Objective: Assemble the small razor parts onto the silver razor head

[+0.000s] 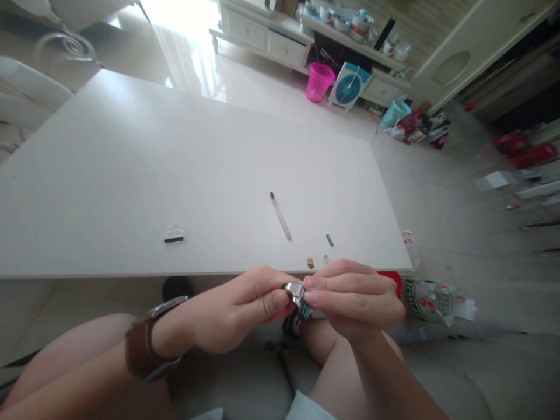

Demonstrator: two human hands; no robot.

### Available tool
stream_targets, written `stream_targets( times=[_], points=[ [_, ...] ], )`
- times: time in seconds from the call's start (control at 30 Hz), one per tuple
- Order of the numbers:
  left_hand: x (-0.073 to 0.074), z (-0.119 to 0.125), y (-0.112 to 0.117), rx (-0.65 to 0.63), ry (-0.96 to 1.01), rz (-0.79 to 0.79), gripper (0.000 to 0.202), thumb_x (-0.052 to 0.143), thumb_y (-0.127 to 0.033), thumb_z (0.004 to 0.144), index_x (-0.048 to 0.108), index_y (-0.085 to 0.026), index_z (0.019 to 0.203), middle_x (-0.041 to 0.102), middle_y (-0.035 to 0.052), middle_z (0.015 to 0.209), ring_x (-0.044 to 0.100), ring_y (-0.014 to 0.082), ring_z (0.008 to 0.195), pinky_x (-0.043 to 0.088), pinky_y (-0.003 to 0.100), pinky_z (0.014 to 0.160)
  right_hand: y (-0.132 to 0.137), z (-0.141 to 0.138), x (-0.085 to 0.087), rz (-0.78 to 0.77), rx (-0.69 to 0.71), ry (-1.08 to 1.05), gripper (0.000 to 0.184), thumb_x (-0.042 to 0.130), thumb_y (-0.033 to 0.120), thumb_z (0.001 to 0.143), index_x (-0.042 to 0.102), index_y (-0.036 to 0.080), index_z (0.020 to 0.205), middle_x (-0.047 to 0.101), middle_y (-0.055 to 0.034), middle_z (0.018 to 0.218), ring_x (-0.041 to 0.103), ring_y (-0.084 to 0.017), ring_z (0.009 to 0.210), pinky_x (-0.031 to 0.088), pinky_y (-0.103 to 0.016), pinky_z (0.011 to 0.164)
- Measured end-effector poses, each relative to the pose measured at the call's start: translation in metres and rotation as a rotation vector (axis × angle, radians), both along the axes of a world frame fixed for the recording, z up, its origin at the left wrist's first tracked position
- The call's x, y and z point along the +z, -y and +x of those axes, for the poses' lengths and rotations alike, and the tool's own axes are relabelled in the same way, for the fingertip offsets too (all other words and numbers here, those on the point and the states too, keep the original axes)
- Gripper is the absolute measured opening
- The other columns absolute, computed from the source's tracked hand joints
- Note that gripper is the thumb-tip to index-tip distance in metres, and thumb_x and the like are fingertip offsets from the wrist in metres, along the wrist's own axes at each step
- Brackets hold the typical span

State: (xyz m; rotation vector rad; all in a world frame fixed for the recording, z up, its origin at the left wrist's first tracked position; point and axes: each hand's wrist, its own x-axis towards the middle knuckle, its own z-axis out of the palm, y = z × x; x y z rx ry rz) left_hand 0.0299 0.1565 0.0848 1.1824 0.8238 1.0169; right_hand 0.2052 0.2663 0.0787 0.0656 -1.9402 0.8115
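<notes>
Just below the table's front edge, both hands meet over a small shiny silver metal piece (296, 293) with a dark and green part under it; its exact kind is hard to make out. My left hand (245, 306), with a brown watch strap on the wrist, pinches its left end between thumb and fingers. From the right, the fingers of my right hand (356, 297) are closed on its other end. Close by on the table are a small green strip (329, 240), a tiny yellow cartoon figure (310, 263) and a small clear piece (326, 259).
A pen (280, 216) with a dark tip lies on the white table (210, 163). Farther left is a clear plastic piece with a black bar (174, 240). A printed plastic bag (433, 300) sits at the right. Across the floor stand a pink basket (319, 83) and a blue-and-white fan (349, 86).
</notes>
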Motion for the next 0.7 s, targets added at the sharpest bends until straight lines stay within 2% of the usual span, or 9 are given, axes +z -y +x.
stream_targets(
  times=[0.2,0.3,0.4,0.53,0.6,0.7],
  points=[
    [-0.005,0.001,0.001,-0.038,0.013,0.043,0.052,0.034,-0.062,0.104,0.043,-0.021,0.074,0.039,-0.0007,0.066,0.035,0.0148,0.061,0.034,0.029,0.057,0.014,0.000,-0.004,-0.008,-0.117,-0.014,0.032,0.070,0.011,0.095,0.079,0.022,0.123,0.084,-0.0023,0.087,0.077,-0.017,0.064,0.067,-0.026,0.054],
    [-0.003,0.001,0.002,-0.037,0.001,0.017,0.054,0.034,-0.064,0.104,0.041,-0.021,0.073,0.037,-0.0012,0.065,0.033,0.0147,0.061,0.033,0.030,0.057,0.016,0.001,-0.003,0.009,-0.107,-0.012,0.034,0.069,0.010,0.095,0.079,0.022,0.125,0.084,-0.0028,0.087,0.077,-0.018,0.064,0.066,-0.026,0.052],
    [0.003,0.001,0.004,0.007,-0.031,-0.032,0.057,0.036,-0.070,0.101,0.040,-0.021,0.072,0.035,-0.0018,0.066,0.032,0.0148,0.062,0.031,0.030,0.059,0.014,0.004,-0.002,0.047,-0.083,0.035,0.037,0.068,0.006,0.094,0.077,0.018,0.128,0.085,-0.0058,0.095,0.080,-0.019,0.073,0.068,-0.027,0.058],
    [0.005,0.001,0.005,0.037,-0.053,-0.052,0.059,0.037,-0.074,0.099,0.040,-0.021,0.071,0.035,-0.0021,0.067,0.031,0.0147,0.063,0.031,0.031,0.060,0.014,0.006,0.000,0.101,-0.111,0.094,0.044,0.069,0.007,0.094,0.072,0.021,0.135,0.085,-0.0043,0.097,0.080,-0.019,0.075,0.068,-0.028,0.060],
    [0.002,0.001,0.004,0.034,-0.025,-0.052,0.057,0.040,-0.070,0.101,0.039,-0.021,0.071,0.035,-0.0025,0.067,0.030,0.0138,0.063,0.029,0.030,0.060,0.015,0.004,-0.001,0.079,-0.126,0.069,0.043,0.070,0.007,0.093,0.074,0.022,0.133,0.085,-0.0044,0.092,0.079,-0.019,0.073,0.067,-0.028,0.058],
    [-0.008,0.001,0.000,0.002,0.096,-0.081,0.050,0.043,-0.059,0.105,0.041,-0.020,0.073,0.034,-0.0035,0.067,0.029,0.0121,0.062,0.025,0.029,0.057,0.014,-0.002,-0.004,-0.046,-0.144,0.025,0.037,0.074,0.009,0.091,0.079,0.025,0.124,0.084,-0.0052,0.088,0.078,-0.019,0.070,0.065,-0.029,0.056]
  ],
)
